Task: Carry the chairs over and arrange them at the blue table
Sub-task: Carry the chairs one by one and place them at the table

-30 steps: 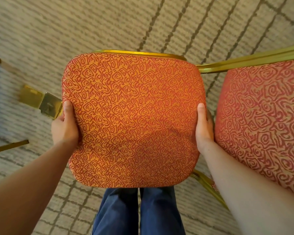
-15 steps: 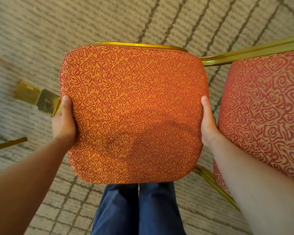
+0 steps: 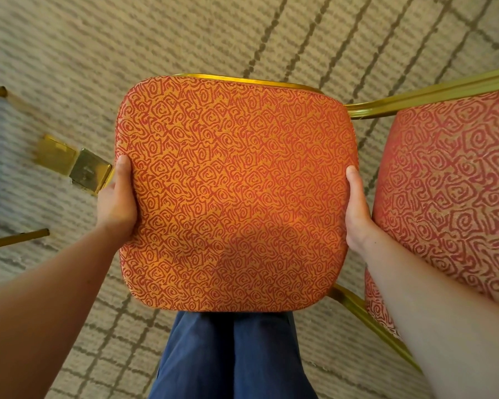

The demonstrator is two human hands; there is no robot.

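A chair with an orange-red swirl-patterned seat cushion (image 3: 236, 194) and a gold metal frame fills the middle of the head view, seen from above. My left hand (image 3: 117, 204) grips the cushion's left edge, thumb on top and fingers hidden underneath. My right hand (image 3: 356, 208) grips the right edge the same way. One gold chair foot (image 3: 90, 171) sticks out past my left hand, above the carpet. The blue table is not in view.
A second chair with the same patterned seat (image 3: 455, 191) and gold frame stands close on the right, almost touching my right hand. Gold legs of other chairs (image 3: 15, 240) show at the left edge. Grey patterned carpet (image 3: 156, 38) lies all around; my blue trouser legs (image 3: 234, 355) are below the seat.
The held chair has risen a little in view and shifted slightly right relative to the carpet. Both hands keep their hold on the cushion's sides.
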